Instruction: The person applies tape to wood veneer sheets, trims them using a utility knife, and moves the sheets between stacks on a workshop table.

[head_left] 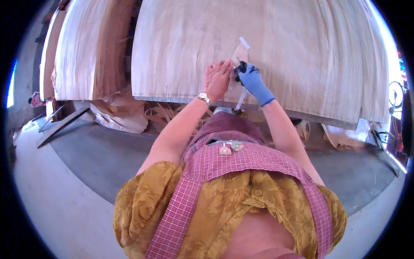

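Note:
A stack of pale wood veneer sheets (189, 39) lies in front of me. My left hand (217, 79), bare with a metal watch (204, 99) on the wrist, rests flat on the top sheet, fingers stretched forward. Close to its right, my right hand (254, 80), in a blue glove with dark patches, is closed around a small black hand tool (239, 71); its exact kind is hard to make out. A pointed, pinkish patch of veneer (240, 52) shows just beyond the tool. One white tape strip (244, 42) lies at its tip; another white strip (241, 100) runs toward the near edge.
Another veneer stack (79, 52) stands to the left across a dark gap. Under the near edge hang loose veneer scraps (161, 113). Sloping supports jut out at left (62, 127) and right. A dark mat (108, 155) covers the floor around me.

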Available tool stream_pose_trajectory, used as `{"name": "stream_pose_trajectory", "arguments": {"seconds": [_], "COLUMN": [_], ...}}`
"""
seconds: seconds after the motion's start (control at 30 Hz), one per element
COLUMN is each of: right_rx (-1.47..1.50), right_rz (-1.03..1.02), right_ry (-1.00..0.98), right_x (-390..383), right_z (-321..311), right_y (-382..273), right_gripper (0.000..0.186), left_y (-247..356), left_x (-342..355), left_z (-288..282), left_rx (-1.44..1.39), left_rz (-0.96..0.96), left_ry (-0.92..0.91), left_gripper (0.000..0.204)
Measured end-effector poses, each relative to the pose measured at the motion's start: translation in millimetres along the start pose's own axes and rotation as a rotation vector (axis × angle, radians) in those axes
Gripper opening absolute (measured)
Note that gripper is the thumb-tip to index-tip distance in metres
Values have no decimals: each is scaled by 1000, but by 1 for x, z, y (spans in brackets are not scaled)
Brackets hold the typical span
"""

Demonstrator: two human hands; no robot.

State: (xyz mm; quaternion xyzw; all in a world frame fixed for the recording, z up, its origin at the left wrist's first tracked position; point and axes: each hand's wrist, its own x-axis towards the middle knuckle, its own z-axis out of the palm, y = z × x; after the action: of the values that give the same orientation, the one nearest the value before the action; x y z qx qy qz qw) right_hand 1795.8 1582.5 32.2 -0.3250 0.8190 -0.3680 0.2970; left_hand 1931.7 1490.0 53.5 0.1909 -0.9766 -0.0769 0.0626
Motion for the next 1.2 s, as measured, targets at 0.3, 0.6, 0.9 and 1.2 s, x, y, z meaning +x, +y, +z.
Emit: {"name": "stream_pose_trajectory", "arguments": {"seconds": [0.3,0.6,0.9,1.2], "right_rx": [-556,-193,250,-40], "right_rz": [127,83,184,-336], "right_ry": [70,171,-142,-523], "right_x": [15,-53,-147,-136], "right_z": [-34,-38,-76,24], "right_y": [40,70,37,-54], "right_gripper": [35,35,15,26], "left_y": [39,55,57,-99], "left_x": [31,28,43,-127], "left_z": [9,5,-19,-51], "left_rx": [-107,36,-83,-72], "left_rz": [58,258,209,-341], "left_ry": [-65,-94,-218,228], "left_gripper": [54,68,53,47]}}
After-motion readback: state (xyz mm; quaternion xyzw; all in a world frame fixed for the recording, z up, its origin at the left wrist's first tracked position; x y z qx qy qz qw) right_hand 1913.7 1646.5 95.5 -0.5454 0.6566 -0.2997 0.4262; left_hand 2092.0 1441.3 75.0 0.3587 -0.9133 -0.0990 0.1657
